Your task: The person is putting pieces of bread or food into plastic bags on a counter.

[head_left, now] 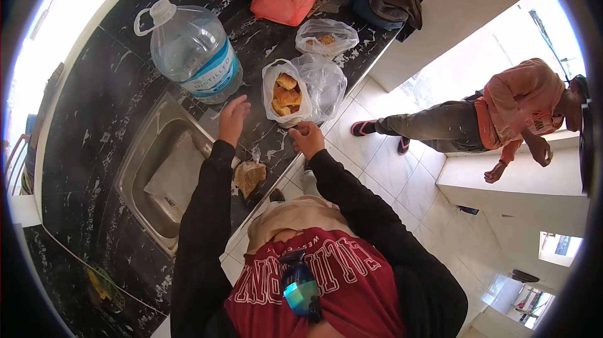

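Observation:
A white plastic bag (268, 94) stands with its mouth apart on the dark counter, showing several golden-brown bread pieces (287, 95) inside. My right hand (308, 139) is at the bag's near edge, fingers curled together; whether they pinch the bag's rim or something small cannot be made out. To the left of the bag my left hand (234, 120) hovers with its fingers stretched out, holding nothing. A clear plastic bag (324, 87) lies crumpled against the bread bag's right side. Nearer to me, a small knotted bag of brown food (250, 178) rests by the counter edge.
A large water jug (196, 55) stands beyond my left hand, beside a steel sink (141, 149). Farther back are another bag with bread (325, 38), a red bag (286, 2) with a white cup and a dark cap (396, 2). Another person (502, 109) stands at the right.

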Demonstrator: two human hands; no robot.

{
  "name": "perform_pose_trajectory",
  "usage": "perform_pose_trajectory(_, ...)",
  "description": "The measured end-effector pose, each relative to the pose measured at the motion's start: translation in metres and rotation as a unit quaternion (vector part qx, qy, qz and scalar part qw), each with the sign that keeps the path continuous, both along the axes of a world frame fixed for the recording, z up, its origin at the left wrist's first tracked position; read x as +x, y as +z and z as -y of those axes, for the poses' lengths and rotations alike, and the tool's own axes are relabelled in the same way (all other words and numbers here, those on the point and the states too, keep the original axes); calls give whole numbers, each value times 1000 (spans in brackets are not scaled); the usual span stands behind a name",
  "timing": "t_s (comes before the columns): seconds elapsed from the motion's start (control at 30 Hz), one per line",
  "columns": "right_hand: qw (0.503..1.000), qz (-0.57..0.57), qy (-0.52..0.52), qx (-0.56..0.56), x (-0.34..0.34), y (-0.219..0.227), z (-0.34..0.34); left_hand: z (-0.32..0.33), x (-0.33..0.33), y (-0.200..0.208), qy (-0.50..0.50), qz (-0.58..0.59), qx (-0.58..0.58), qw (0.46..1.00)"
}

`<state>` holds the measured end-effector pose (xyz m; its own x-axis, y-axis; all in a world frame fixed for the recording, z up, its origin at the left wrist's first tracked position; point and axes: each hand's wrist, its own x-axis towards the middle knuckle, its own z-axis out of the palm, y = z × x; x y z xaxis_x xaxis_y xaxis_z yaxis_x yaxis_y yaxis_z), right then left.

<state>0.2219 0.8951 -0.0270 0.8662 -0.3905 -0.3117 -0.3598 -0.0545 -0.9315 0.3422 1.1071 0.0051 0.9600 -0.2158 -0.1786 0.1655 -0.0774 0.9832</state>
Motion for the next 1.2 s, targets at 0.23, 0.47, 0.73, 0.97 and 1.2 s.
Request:
perform_pose_trajectory(0.23,991,30,0,-132,10,20,9,82,96,-17,-43,63,164,983)
perform_pose_trajectory(0.47,962,151,1,-228,14,52,38,90,86,11,-38,135,141,980)
perform_pose_trajectory(0.73,914,287,118,-261,67,73,40,77,29,63,-115,234,219,940)
perform_pose_trajectory(0.97,880,231,233,-344,100,94,30,57,17,46,-59,192,128,971)
perform_pose_trajectory(1.2,877,371,212,-220,91,162,31,20,26,-4,80,-73,-43,993)
